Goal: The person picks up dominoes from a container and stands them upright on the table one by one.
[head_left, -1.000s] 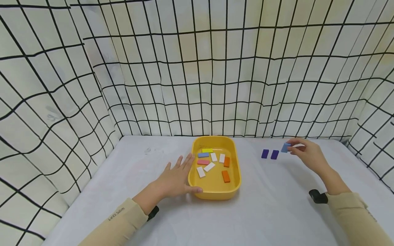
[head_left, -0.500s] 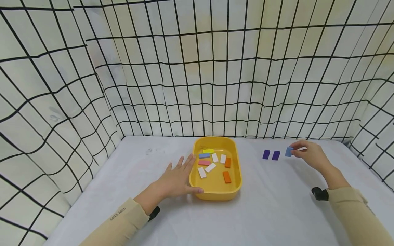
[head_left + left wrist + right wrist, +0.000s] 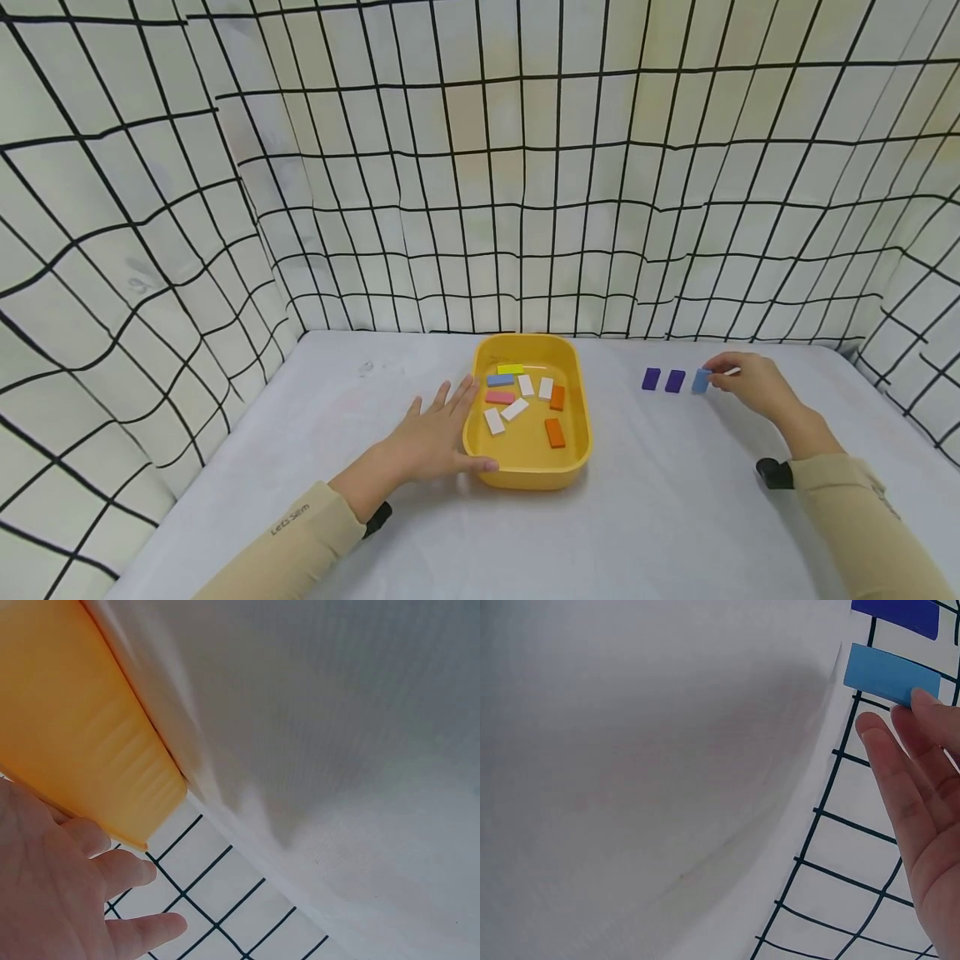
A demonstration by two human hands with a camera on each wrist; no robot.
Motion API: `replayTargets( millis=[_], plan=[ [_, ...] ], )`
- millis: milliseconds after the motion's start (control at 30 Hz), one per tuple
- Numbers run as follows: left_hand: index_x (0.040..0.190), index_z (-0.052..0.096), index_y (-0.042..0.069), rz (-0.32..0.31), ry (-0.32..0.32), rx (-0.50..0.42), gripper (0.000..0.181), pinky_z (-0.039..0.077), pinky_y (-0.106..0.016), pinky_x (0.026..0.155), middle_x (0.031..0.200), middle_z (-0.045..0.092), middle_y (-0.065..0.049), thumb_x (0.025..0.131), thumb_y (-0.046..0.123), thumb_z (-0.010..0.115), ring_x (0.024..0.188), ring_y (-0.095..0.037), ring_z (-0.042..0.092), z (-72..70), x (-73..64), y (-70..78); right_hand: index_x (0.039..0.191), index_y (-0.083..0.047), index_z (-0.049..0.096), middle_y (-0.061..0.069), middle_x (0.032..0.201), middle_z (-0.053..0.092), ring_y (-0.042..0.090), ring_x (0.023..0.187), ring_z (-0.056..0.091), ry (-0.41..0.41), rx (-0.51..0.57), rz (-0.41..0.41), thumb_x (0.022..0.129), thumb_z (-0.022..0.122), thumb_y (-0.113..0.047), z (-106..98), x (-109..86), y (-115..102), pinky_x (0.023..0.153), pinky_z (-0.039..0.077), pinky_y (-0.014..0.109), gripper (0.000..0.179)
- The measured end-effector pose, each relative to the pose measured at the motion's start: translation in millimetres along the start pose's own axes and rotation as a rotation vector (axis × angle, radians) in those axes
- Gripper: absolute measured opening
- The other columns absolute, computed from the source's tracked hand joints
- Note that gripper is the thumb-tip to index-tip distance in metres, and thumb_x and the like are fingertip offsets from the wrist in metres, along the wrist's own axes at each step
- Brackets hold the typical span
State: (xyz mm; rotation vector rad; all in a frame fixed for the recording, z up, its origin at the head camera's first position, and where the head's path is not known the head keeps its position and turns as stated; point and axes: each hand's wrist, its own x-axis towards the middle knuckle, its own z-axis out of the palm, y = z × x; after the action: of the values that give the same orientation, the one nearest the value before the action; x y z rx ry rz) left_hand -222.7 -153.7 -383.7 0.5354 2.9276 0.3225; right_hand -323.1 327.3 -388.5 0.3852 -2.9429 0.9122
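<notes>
On the right side of the table, my right hand (image 3: 761, 392) pinches a light blue rectangular block (image 3: 701, 382) between thumb and fingertips. The block stands upright close to the tabletop, at the right end of a row with two dark purple blocks (image 3: 675, 382). In the right wrist view the thumb and fingertips are at a lower corner of the light blue block (image 3: 885, 671). My left hand (image 3: 427, 437), fingers spread, rests along the left rim of a yellow tray (image 3: 517, 462). The left wrist view shows the tray's outer wall (image 3: 90, 705) beside the fingers.
Inside the tray lie several loose blocks: white (image 3: 514, 409), orange (image 3: 555, 433), pink (image 3: 500, 398), yellow (image 3: 511, 369) and blue (image 3: 500, 380). A white cloth (image 3: 637, 517) covers the table. White walls with a black grid (image 3: 555, 179) rise at the back and both sides.
My right hand has lowered the light blue block toward the table, next to the two purple blocks. My left hand keeps its place at the tray. The head view has shifted slightly.
</notes>
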Motion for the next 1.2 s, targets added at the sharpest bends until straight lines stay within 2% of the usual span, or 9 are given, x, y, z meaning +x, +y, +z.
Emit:
replayTargets(
  millis=[233,700,1000,1200],
  plan=[
    [0.166,0.007,0.009,0.000,-0.003,0.005,0.121,0.009,-0.069,0.118,0.172,0.004,-0.005,0.083,0.077,0.064,0.155,-0.039,0.008,-1.1,-0.1,0.7,0.120,0.008,0.065,0.030,0.117,0.064,0.044,0.101,0.064,-0.038,0.012,0.018,0.099,0.064,-0.005,0,0.4,3,0.082,0.055,0.055,0.025],
    [0.166,0.008,0.008,0.000,-0.004,-0.005,0.121,0.009,-0.069,0.118,0.172,0.005,-0.006,0.083,0.076,0.065,0.155,-0.039,0.008,-1.7,-0.1,2.7,0.122,0.007,0.064,0.030,0.117,0.063,0.046,0.103,0.063,-0.038,0.017,0.031,0.098,0.066,-0.006,-1,-3.2,6,0.082,0.055,0.054,0.027],
    [0.166,0.009,0.008,-0.001,0.000,-0.013,0.121,0.009,-0.070,0.117,0.172,0.005,-0.006,0.083,0.075,0.066,0.155,-0.040,0.008,-2.7,-1.5,3.3,0.125,0.008,0.061,0.030,0.118,0.063,0.046,0.105,0.063,-0.018,-0.010,0.043,0.102,0.060,-0.007,-9,-6.3,6,0.085,0.055,0.056,0.028],
    [0.166,0.009,0.009,0.005,-0.001,-0.018,0.120,0.010,-0.070,0.117,0.172,0.006,-0.007,0.084,0.075,0.066,0.155,-0.040,0.009,-2.7,-2.5,2.9,0.125,0.010,0.062,0.029,0.113,0.068,0.041,0.098,0.067,0.038,-0.025,0.019,0.103,0.058,-0.004,-13,-8.9,3,0.085,0.055,0.056,0.027]
  ],
)
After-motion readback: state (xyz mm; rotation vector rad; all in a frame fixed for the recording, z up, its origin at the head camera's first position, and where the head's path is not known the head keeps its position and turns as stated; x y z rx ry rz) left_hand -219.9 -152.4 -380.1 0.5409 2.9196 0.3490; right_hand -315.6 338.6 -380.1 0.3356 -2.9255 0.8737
